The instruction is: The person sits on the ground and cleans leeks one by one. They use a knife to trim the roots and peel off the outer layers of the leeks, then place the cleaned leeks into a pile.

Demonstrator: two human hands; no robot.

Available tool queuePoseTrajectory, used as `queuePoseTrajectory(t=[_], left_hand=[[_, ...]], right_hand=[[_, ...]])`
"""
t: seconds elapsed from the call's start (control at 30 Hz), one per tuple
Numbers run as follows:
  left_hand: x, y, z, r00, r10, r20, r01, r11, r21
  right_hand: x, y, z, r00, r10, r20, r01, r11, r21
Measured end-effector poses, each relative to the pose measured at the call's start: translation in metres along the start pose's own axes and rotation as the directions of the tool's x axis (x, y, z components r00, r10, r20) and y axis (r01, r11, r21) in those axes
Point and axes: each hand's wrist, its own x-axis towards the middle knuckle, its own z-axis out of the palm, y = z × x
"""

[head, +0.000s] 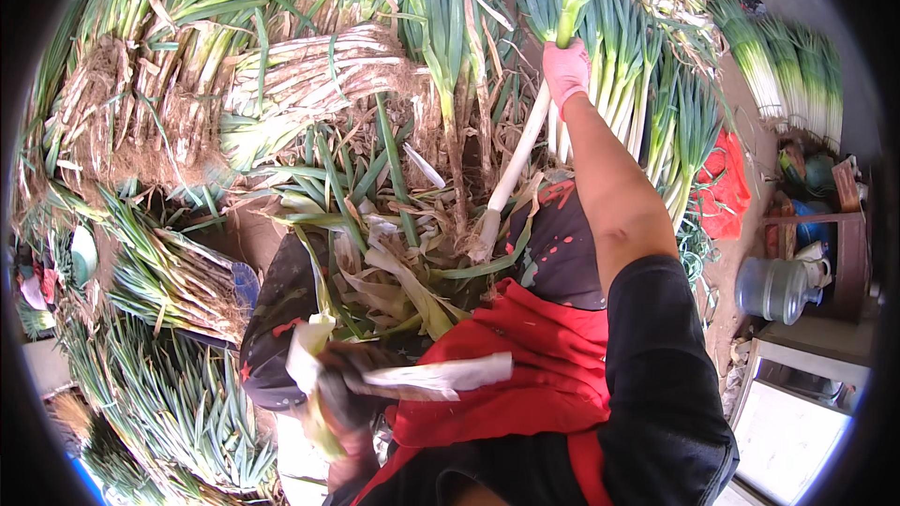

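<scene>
My right hand (567,72), in a pink glove, grips a large leek (520,147) around its upper shaft, where white turns to green. The leek slants, its leaves up at the top and its root end low near my knee. My left hand (344,381), in a dark glove and blurred, is shut on pale stripped leek leaves (450,374) beside my left thigh. Peeled outer leaves (404,274) lie heaped between my legs, by the red apron (506,365). Cleaned white leeks (622,98) stand close together just beyond my right hand.
Unpeeled leeks with brown roots (176,112) lie piled ahead and to the left, with more leeks (183,393) at lower left. Tied leek bundles (780,70) are at upper right. A red plastic bag (724,186), a large water bottle (773,288) and a glass-fronted cabinet (794,422) stand on the right.
</scene>
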Motion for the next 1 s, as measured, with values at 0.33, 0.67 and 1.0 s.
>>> queuePoseTrajectory(t=[0.33, 0.67, 1.0], left_hand=[[0.086, -0.078, -0.065, 0.954, -0.283, 0.099, -0.186, -0.299, 0.936], [0.175, -0.118, 0.036, 0.894, 0.154, 0.420, -0.418, -0.046, 0.907], [0.163, -0.120, 0.040, 0.792, 0.316, 0.522, -0.548, -0.008, 0.837]], right_hand=[[-0.024, -0.045, 0.004, 0.997, -0.018, -0.079, 0.048, 0.919, 0.391], [-0.073, -0.122, -0.027, 0.862, 0.062, 0.504, -0.494, 0.326, 0.806], [-0.039, -0.091, -0.026, 0.747, -0.129, 0.652, -0.660, -0.025, 0.751]])
